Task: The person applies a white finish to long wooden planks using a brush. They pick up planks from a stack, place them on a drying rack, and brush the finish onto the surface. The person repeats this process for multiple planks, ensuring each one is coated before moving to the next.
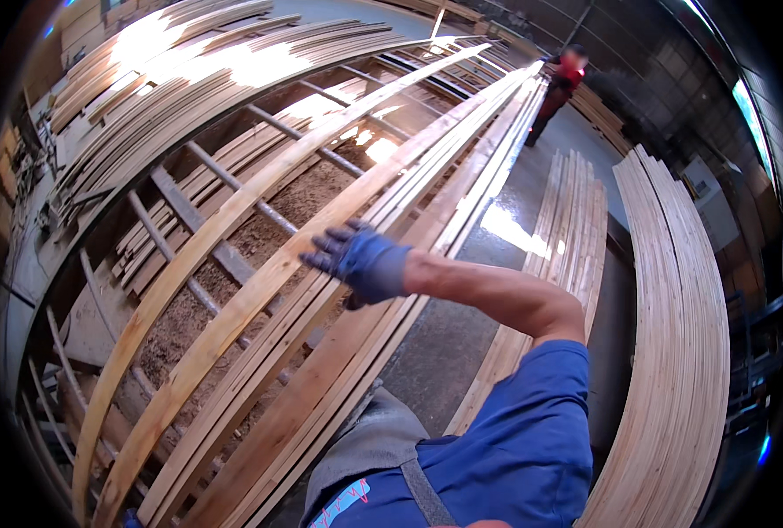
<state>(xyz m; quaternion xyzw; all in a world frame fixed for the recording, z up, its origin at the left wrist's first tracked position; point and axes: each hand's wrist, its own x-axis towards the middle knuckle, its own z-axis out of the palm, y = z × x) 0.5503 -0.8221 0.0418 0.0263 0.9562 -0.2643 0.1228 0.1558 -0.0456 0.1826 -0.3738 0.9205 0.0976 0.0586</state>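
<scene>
The right hand (362, 261), in a blue glove, lies flat with its grip apart, fingers spread on top of a bundle of long wooden slats (409, 189). The slats run from the near left to the far right, under and past the palm. The left hand is out of view. Two more slats (224, 264) lie separately to the left on a metal rack (233, 185). Two stacks of boards (673, 352) rest on the right, near the floor (462, 317). One person in red (563, 84) stands far off.

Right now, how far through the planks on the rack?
Done: two plank stacks lie on the floor at right. In hand: the gloved right hand rests open on the long planks atop the rack. Left: those planks and loose boards at upper left.
</scene>
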